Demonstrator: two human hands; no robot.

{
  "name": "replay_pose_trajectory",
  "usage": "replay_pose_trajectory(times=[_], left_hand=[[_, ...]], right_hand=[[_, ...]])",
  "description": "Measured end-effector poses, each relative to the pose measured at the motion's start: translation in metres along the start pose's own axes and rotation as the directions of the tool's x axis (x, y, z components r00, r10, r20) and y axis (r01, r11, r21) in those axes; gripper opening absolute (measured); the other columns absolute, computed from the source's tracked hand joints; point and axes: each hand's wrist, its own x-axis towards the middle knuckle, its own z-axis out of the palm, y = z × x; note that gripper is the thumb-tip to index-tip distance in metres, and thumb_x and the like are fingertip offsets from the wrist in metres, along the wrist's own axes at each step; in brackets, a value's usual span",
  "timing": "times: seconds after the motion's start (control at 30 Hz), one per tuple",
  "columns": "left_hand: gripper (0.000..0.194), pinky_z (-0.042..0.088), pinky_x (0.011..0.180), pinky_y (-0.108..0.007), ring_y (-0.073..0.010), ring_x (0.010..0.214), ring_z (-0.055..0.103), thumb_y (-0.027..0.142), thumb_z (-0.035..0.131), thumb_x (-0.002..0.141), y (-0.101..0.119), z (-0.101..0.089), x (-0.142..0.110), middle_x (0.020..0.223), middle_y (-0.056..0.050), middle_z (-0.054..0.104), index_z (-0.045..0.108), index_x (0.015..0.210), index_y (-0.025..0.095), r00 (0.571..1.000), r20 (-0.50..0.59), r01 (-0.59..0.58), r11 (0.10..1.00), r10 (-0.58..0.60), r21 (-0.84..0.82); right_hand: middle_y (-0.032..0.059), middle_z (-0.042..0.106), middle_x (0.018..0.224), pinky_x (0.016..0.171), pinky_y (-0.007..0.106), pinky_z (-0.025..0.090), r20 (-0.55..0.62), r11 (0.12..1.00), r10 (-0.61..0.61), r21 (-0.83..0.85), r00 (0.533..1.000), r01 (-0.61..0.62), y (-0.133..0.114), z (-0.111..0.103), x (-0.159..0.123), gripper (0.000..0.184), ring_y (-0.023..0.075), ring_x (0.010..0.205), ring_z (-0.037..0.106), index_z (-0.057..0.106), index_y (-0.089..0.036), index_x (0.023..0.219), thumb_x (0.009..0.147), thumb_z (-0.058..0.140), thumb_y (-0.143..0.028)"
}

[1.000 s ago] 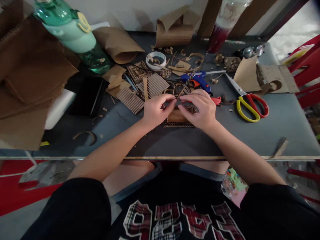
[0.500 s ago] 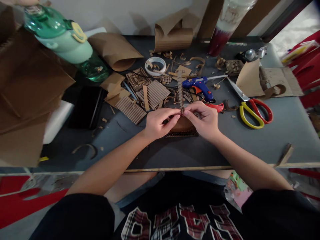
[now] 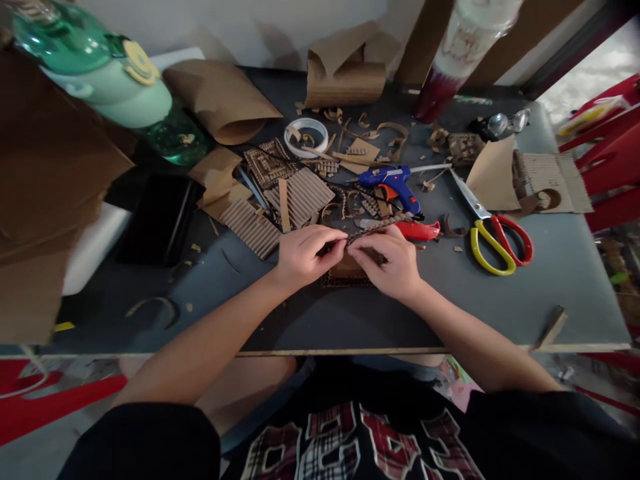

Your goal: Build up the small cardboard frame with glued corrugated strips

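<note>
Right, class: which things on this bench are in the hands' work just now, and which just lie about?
In hand:
left hand
right hand
corrugated strip pinched between them
small cardboard piece under the hands

Lying about:
glue gun
scissors
red cutter
tape roll
green bottle

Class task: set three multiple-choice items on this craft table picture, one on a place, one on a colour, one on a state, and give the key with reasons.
1. Where do the scissors lie, seen from the camera?
A. right of the hands
B. left of the hands
C. under the green bottle

2. What colour is the glue gun?
A. green
B. blue
C. white

3. What are the left hand and right hand doing?
A. resting flat and apart
B. pinching a thin cardboard strip together
C. gripping the scissors

Key: 1 A, they lie on the table right of both hands; 2 B, its body is blue; 3 B, both hands' fingers meet on the strip.
</note>
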Motion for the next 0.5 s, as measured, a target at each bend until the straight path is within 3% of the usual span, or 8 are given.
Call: replay_pose_trajectory(times=[0.33,0.5], left_hand=[[0.006,0.049,0.059,-0.019,-0.0094,0.059,0.066,0.019,0.060,0.091,-0.0012,-0.0004,0.0005,0.069,0.002,0.069,0.059,0.086,0.018,1.000,0.001,0.010,0.999,-0.010,0.035],[0.004,0.049,0.059,-0.019,-0.0098,0.060,0.067,0.021,0.057,0.095,-0.0035,-0.0012,-0.0026,0.072,0.001,0.071,0.058,0.093,0.018,0.999,0.017,-0.029,0.999,0.029,0.028]], right_hand=[[0.0017,0.073,0.074,0.077,0.036,0.054,-0.033,0.996,0.005,-0.090,0.999,-0.008,0.0005,0.0020,0.0016,0.005,0.0215,0.083,0.065,0.067,-0.022,0.082,0.084,0.069,-0.026],[0.0013,0.072,0.072,0.076,0.037,0.050,-0.044,0.991,-0.071,-0.118,0.996,0.065,0.0015,0.0055,0.0043,0.006,0.0214,0.083,0.064,0.071,-0.022,0.085,0.089,0.067,-0.025]])
